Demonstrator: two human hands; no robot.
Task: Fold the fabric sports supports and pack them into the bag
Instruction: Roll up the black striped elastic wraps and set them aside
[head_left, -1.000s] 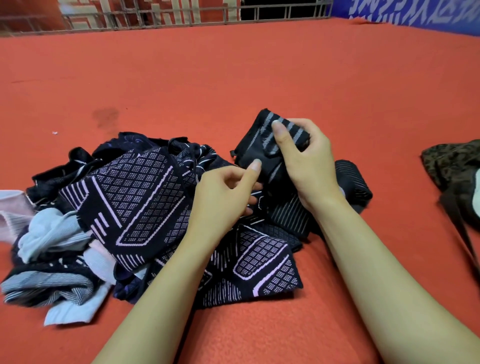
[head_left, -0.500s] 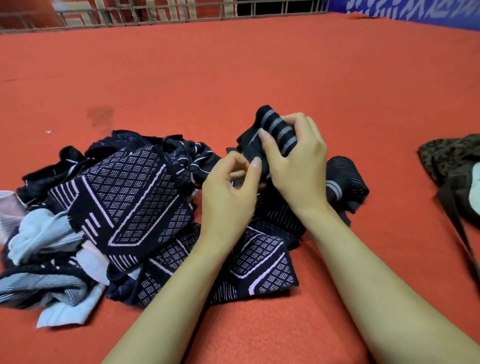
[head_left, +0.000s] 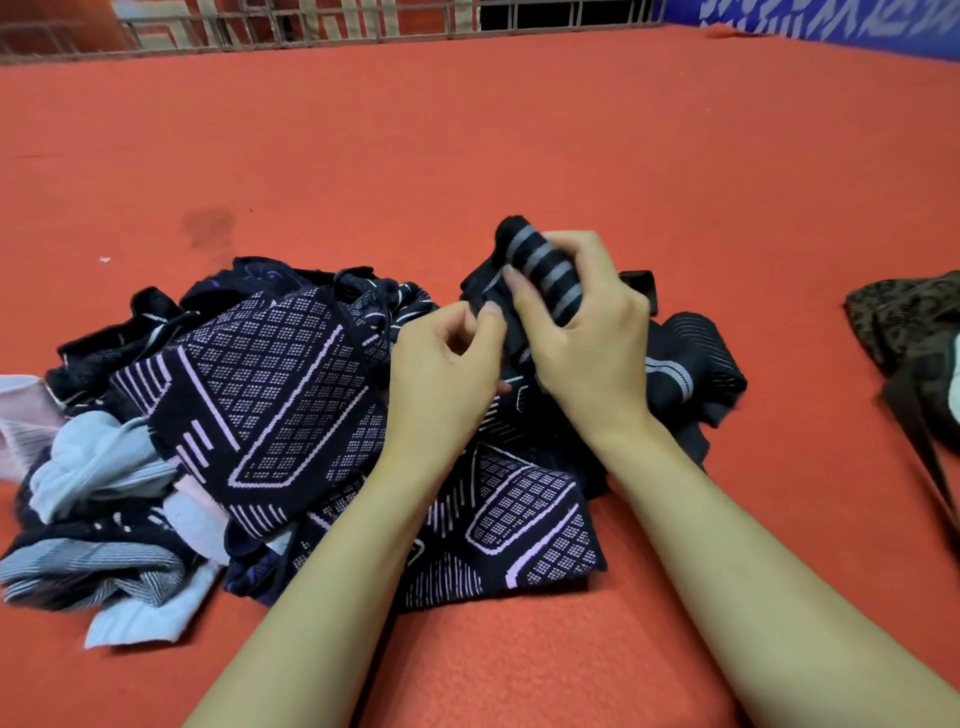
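Observation:
A black support with grey stripes (head_left: 540, 270) is rolled up above the pile, and my right hand (head_left: 587, 332) grips it with fingers wrapped over the top. My left hand (head_left: 447, 364) pinches its lower left edge between thumb and fingertips. Beneath both hands lies a heap of dark navy supports with lilac grid patterns (head_left: 270, 384). Another black striped support (head_left: 691, 364) lies just right of my right hand. A dark patterned bag (head_left: 904, 317) sits at the right edge, partly cut off.
Pale blue, pink and grey striped fabrics (head_left: 93, 467) lie at the pile's left end. Everything rests on a red carpet (head_left: 467, 130). A metal railing (head_left: 322, 26) and a blue banner (head_left: 831, 21) border the far side.
My right hand has curled the striped support tighter, rolling it over toward me. My left hand rose and closed in on its edge.

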